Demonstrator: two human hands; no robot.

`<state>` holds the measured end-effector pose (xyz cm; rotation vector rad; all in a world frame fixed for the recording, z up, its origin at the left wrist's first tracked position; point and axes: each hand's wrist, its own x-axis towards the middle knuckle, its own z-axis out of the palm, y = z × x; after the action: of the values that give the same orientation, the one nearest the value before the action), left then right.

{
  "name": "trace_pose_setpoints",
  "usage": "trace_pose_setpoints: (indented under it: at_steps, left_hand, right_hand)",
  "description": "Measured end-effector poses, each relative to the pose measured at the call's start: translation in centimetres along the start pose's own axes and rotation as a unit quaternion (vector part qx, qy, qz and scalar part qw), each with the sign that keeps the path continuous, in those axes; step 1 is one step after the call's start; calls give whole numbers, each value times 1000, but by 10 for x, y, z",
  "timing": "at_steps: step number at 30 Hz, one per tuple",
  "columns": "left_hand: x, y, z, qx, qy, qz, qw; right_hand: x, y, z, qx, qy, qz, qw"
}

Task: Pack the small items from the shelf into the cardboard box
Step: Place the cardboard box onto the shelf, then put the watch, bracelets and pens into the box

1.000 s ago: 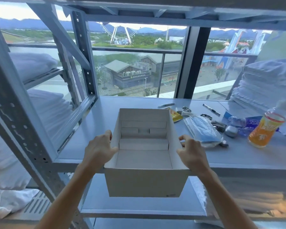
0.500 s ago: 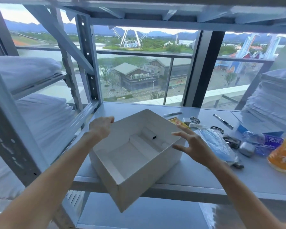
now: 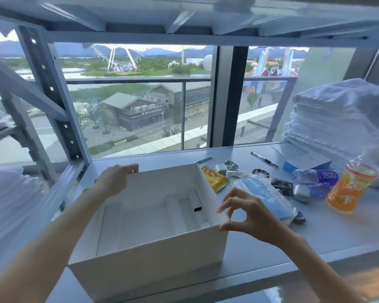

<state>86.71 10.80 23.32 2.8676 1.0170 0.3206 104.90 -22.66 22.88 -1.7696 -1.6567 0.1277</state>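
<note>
Fingertips of the right hand are curved and spread at the near right corner of the cardboard box, with the thumb against the outer wall and the forefinger at the rim. I cannot tell whether they actually pinch the card. The left hand curls its fingers over the far left rim and seems to hold it. The box holds nothing but its folded card insert, and it sits askew on the shelf with its near wall jutting past the front lip. That overhang looks like the main hazard: if both hands let go, or the first items land at the near end, it could tip forward and fall. The smooth grey metal would also let it slide. The right arm is the next risk, since it must work over a crowded patch: a bag of blue masks just beside the right wall, a yellow sachet, a silver case, a water bottle on its side, and a tilted orange drink bottle that a knock could send rolling. Folded white towels are stacked at the right end. Behind the rack, a tall window shows a balcony rail, buildings and a Ferris wheel.
</note>
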Motion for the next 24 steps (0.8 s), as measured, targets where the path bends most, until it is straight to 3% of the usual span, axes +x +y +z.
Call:
trace_pose_setpoints:
  at_steps: [4, 7, 11, 17, 24]
  left_hand:
    - [6, 3, 10, 16, 25, -2, 1000]
    - [0, 11, 4, 16, 2, 16, 1000]
    - [-18, 44, -21, 14, 17, 76, 997]
    - [-71, 159, -37, -69, 133, 243, 958]
    - [-89, 294, 32, -5, 119, 329, 937]
  right_hand:
    - [3, 2, 0, 22, 2, 3, 1000]
    - [3, 4, -6, 32, -2, 11, 999]
    - [1, 21, -19, 22, 53, 67, 996]
    - [-18, 52, -41, -43, 130, 149, 979]
    - [-46, 105, -65, -127, 124, 215, 960]
